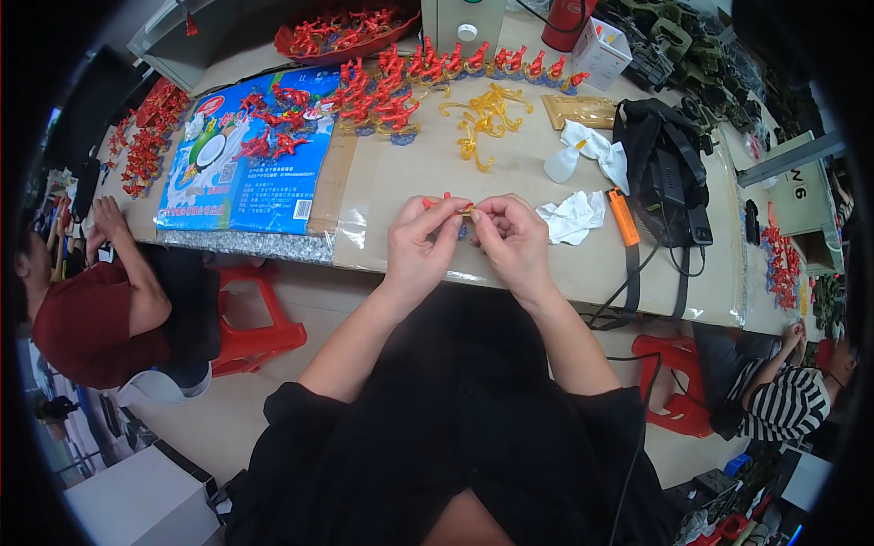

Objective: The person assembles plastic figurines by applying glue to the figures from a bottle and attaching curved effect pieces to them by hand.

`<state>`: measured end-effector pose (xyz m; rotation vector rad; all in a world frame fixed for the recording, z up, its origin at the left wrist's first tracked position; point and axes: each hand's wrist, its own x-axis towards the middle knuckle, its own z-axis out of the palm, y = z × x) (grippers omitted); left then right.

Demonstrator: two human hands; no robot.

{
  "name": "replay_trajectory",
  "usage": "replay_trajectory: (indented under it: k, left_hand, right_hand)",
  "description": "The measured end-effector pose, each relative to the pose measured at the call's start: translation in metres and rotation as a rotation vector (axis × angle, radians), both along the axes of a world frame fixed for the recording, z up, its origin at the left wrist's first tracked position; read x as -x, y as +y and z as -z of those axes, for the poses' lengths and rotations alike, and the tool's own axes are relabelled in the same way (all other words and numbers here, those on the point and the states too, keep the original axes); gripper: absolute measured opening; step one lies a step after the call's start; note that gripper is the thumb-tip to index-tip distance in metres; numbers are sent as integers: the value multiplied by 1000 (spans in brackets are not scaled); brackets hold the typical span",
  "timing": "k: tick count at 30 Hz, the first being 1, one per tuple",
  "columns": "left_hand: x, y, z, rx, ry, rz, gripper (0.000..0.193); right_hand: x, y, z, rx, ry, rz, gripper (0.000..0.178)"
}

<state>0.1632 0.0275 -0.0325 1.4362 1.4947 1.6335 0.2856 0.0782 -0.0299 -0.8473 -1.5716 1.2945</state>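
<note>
At the near edge of the table, my left hand (421, 244) and my right hand (515, 241) meet fingertip to fingertip. Pinched between them is a small red figurine (429, 202) with a bit of yellow; red tips stick out above the left fingers and some blue shows below. Most of its shape is hidden by the fingers. Beyond my hands lies a loose group of translucent yellow curled pieces (492, 107). Behind these, rows of red figurines (393, 107) stand on bluish bases, some with yellow parts.
More red figurines lie on a blue printed cardboard sheet (264, 187) and in a red tray (350, 41). Rightward are a white bottle (562, 165), crumpled tissue (574, 218), an orange-handled tool (625, 217) and a black bag (660, 155). People sit at both sides, near red stools (259, 314).
</note>
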Motion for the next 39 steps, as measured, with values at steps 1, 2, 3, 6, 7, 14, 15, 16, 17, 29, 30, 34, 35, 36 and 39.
replay_trajectory:
  k: [1, 2, 3, 6, 7, 14, 15, 16, 17, 29, 30, 34, 35, 36, 39]
  left_hand:
    - [0, 1, -1, -17, -5, -4, 20]
    - [0, 1, 0, -14, -5, -3, 20]
    - [-1, 1, 1, -24, -13, -1, 20]
    - [0, 0, 1, -28, -24, 4, 20]
    - [1, 0, 1, -23, -27, 7, 21]
    - [-2, 0, -5, -7, -85, 7, 22]
    - [-2, -1, -4, -2, -90, 11, 22]
    - [-1, 0, -4, 1, -95, 15, 22]
    - [-1, 0, -3, 0, -95, 16, 22]
    - [3, -1, -3, -5, -354, 70, 30]
    - [4, -1, -7, -5, -397, 95, 34]
    - [7, -2, -8, 18, -448, 128, 42]
    - [7, -1, -8, 15, -447, 132, 42]
    - [6, 0, -8, 8, -470, 143, 40]
    - [7, -1, -6, 0, -483, 157, 36]
  right_hand:
    - [1, 0, 0, -4, 2, 2, 5]
    - [1, 1, -1, -8, 3, 4, 5]
    - [1, 0, -1, -6, 2, 4, 5]
    - [1, 0, -2, -1, 7, -4, 5]
    - [1, 1, -2, -5, 4, -1, 6]
    - [0, 2, -4, 37, 49, -20, 6]
    - [-1, 1, -4, 37, 50, -20, 6]
    - [0, 1, -3, 41, 50, -17, 6]
    - [0, 1, -3, 45, 50, -13, 6]
    - [-1, -2, -8, 194, 240, -80, 15]
    - [0, -1, -8, 193, 244, -85, 15]
    - [0, 3, 1, 204, 171, -111, 22]
    - [0, 4, 2, 184, 136, -112, 24]
    - [-1, 4, 1, 179, 137, -108, 24]
    - [-4, 2, -5, 72, -51, -99, 29]
